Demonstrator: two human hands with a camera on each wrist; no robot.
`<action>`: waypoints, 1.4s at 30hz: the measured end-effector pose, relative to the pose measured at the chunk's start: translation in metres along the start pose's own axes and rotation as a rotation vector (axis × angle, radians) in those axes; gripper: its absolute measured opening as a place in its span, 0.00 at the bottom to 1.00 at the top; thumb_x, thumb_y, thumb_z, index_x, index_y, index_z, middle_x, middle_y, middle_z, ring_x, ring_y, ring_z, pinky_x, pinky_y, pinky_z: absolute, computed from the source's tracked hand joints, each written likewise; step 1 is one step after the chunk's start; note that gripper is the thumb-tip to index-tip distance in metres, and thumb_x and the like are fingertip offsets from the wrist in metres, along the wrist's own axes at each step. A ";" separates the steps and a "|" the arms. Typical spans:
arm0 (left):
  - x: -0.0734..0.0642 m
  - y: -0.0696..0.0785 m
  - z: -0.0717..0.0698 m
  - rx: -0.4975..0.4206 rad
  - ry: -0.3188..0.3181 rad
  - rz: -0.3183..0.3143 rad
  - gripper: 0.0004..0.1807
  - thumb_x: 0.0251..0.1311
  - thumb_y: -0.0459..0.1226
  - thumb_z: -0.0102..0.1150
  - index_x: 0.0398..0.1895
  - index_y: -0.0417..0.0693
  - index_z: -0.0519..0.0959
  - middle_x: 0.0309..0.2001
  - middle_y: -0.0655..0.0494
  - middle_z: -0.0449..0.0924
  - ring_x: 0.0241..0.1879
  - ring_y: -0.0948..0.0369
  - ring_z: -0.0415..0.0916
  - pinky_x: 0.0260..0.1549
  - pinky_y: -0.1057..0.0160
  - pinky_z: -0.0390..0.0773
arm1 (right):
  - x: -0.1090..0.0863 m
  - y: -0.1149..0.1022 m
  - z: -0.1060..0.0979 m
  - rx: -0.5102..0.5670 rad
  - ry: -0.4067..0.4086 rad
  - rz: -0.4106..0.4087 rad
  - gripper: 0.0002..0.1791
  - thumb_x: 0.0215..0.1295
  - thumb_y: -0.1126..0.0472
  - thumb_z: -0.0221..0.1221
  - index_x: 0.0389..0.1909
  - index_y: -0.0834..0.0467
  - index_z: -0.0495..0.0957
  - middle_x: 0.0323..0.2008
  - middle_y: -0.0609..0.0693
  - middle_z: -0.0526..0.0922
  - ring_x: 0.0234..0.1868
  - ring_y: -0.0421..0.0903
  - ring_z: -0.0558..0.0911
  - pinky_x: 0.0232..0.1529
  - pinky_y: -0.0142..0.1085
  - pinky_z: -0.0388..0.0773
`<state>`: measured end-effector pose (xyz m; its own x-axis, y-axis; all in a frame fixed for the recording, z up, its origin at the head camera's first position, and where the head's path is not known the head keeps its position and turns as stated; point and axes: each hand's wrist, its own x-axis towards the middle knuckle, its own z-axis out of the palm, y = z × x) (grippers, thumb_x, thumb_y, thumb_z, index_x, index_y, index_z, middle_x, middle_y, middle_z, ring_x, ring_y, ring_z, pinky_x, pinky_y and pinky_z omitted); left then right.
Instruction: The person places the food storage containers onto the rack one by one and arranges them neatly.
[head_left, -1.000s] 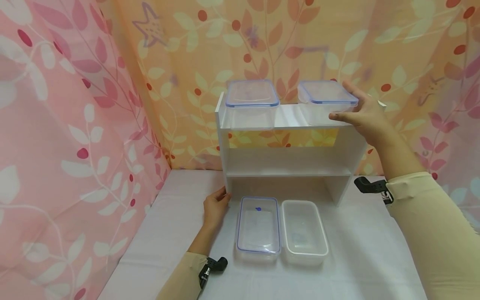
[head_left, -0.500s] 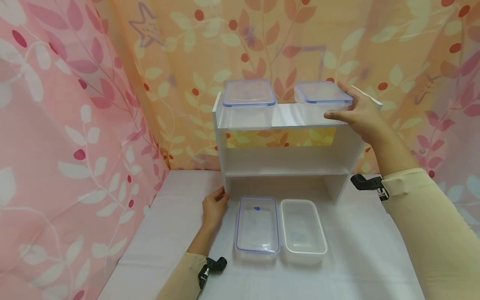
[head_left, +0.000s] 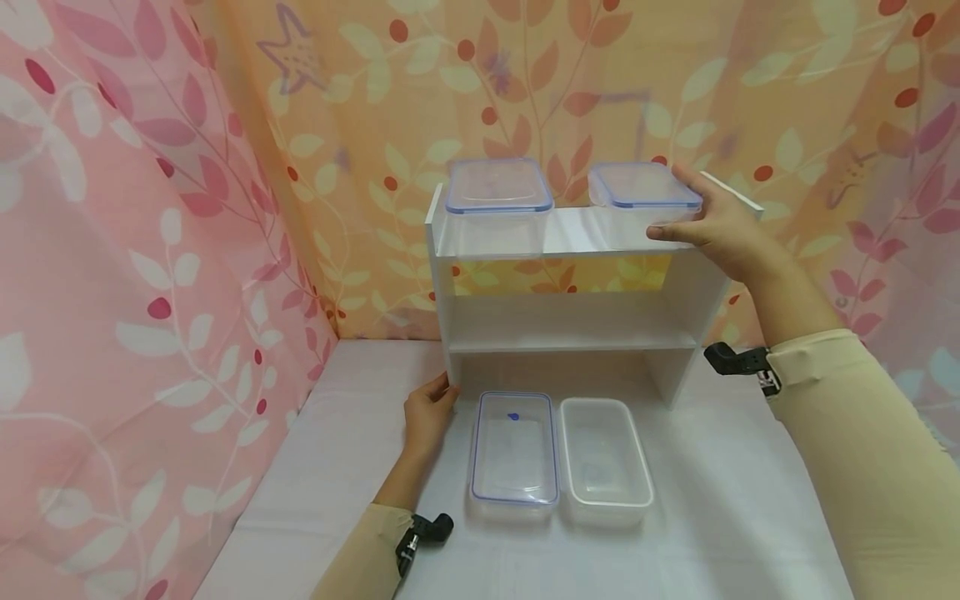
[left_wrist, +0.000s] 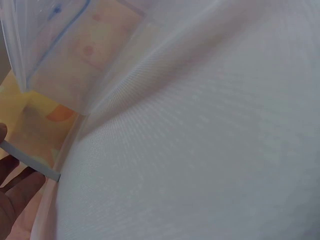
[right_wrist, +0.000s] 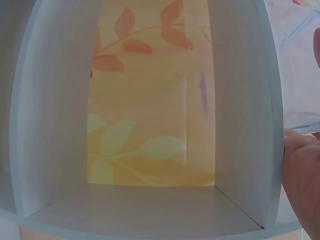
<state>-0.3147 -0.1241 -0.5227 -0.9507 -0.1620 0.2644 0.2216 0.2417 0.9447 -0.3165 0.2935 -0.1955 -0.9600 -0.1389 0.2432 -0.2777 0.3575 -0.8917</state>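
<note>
A white shelf unit [head_left: 573, 321] stands on the table. My left hand [head_left: 429, 421] pinches the front edge of its left side panel near the base; in the left wrist view the thumb and fingers [left_wrist: 25, 192] lie on opposite sides of that panel. Up on the top board, my right hand [head_left: 720, 229] grips the right end of a clear food container with a blue-edged lid [head_left: 645, 185], thumb at the front and fingers behind. A second blue-lidded food container [head_left: 498, 190] sits at the left of the same board. In the right wrist view the right hand [right_wrist: 304, 175] shows beside the top board.
On the white-covered table [head_left: 322, 467], before the shelf, lie a food container with a blue-edged lid [head_left: 515, 454] and, close at its right, one with a white rim [head_left: 606, 458]. Patterned cloth [head_left: 360, 125] hangs behind and at the left.
My right hand has shifted slightly left with the container it holds, then stayed nearly still. My left hand keeps its place at the panel. The head view has shifted a little.
</note>
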 end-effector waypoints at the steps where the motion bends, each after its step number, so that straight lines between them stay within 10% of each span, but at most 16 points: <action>1: 0.000 0.000 0.000 -0.001 0.001 -0.002 0.22 0.65 0.38 0.68 0.61 0.41 0.82 0.56 0.44 0.85 0.51 0.55 0.86 0.48 0.55 0.85 | 0.000 0.000 0.000 0.006 -0.004 -0.001 0.57 0.65 0.67 0.67 0.84 0.46 0.39 0.82 0.48 0.39 0.65 0.47 0.64 0.47 0.18 0.75; 18: 0.001 -0.001 0.002 0.002 -0.004 -0.011 0.22 0.65 0.38 0.68 0.61 0.40 0.81 0.56 0.46 0.86 0.51 0.56 0.86 0.50 0.54 0.84 | -0.015 -0.002 -0.002 -0.020 -0.037 -0.056 0.60 0.66 0.69 0.66 0.83 0.42 0.33 0.84 0.46 0.34 0.75 0.49 0.60 0.54 0.19 0.73; 27: 0.000 -0.003 0.003 0.004 -0.002 -0.003 0.22 0.65 0.38 0.69 0.61 0.42 0.82 0.53 0.44 0.86 0.50 0.55 0.86 0.43 0.61 0.85 | -0.036 -0.004 0.004 -0.051 0.100 -0.022 0.55 0.68 0.62 0.67 0.83 0.37 0.40 0.84 0.42 0.39 0.83 0.52 0.45 0.78 0.41 0.51; 42: 0.003 -0.005 0.004 -0.039 -0.005 0.010 0.21 0.65 0.37 0.69 0.60 0.41 0.82 0.54 0.42 0.86 0.50 0.54 0.87 0.39 0.69 0.84 | -0.076 -0.003 0.027 -0.060 0.322 -0.180 0.49 0.62 0.66 0.70 0.80 0.47 0.56 0.81 0.45 0.55 0.79 0.47 0.60 0.73 0.29 0.60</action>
<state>-0.3194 -0.1223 -0.5273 -0.9496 -0.1546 0.2728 0.2392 0.2054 0.9490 -0.2418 0.2778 -0.2221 -0.8554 0.0900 0.5101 -0.4354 0.4084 -0.8022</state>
